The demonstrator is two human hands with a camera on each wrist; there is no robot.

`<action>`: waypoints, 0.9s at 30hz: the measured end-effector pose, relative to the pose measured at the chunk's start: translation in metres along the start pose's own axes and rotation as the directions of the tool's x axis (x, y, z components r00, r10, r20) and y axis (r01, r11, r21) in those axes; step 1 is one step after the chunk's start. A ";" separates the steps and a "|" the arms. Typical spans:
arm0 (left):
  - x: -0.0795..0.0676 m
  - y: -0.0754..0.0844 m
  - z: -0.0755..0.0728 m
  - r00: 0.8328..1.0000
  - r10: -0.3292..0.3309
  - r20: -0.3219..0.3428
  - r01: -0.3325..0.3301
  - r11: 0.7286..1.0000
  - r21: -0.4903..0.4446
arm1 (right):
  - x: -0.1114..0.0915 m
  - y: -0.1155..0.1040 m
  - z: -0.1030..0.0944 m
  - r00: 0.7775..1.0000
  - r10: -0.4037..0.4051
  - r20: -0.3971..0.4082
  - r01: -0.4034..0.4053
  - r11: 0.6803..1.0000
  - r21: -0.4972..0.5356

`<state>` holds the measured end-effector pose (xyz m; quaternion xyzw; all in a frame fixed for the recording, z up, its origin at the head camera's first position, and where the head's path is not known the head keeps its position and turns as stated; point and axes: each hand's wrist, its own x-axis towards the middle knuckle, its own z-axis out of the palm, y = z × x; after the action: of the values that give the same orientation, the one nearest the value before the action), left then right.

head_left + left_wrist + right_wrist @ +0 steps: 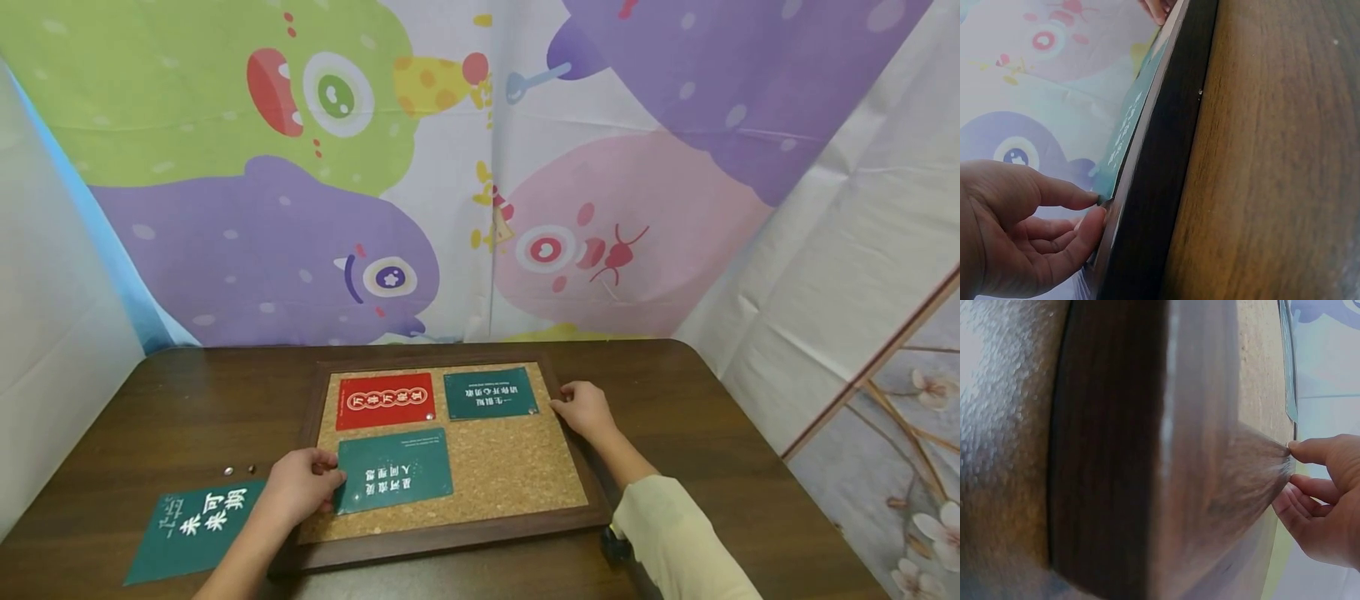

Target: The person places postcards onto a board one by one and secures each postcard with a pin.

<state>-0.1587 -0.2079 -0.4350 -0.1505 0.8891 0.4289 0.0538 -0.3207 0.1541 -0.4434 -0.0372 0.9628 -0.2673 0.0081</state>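
Note:
A cork board (517, 471) in a brown wooden frame (450, 537) lies on the table. My left hand (298, 487) pinches the left edge of a green card (405, 479) with white writing, low on the board. In the left wrist view, thumb and forefinger of the left hand (1035, 225) meet at that card's corner, beside the frame. At the frame's right side, my right hand (588, 408) grips the rim between thumb and fingers, as the right wrist view also shows. A red card (386, 410) and another green card (491, 408) lie on the board's upper half.
A loose green card (168, 554) lies on the table (720, 467) left of the board, partly behind my left forearm. Two small shiny pieces (228, 472) sit just above it. A cartoon-printed curtain (465, 275) hangs behind the table's far edge.

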 end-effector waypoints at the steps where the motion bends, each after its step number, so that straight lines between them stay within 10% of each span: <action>1: 0.000 0.000 0.000 1.000 -0.002 0.001 0.002 1.000 -0.004 | 0.000 0.000 0.000 1.000 -0.004 -0.003 0.004 1.000 -0.001; 27: -0.006 -0.012 -0.023 0.996 0.075 -0.049 -0.074 0.997 0.025 | -0.003 0.003 -0.004 0.993 -0.078 -0.092 0.080 0.997 0.021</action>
<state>-0.1487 -0.2319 -0.4282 -0.1273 0.9001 0.4163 0.0174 -0.3182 0.1587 -0.4417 -0.0628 0.9566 -0.2806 -0.0461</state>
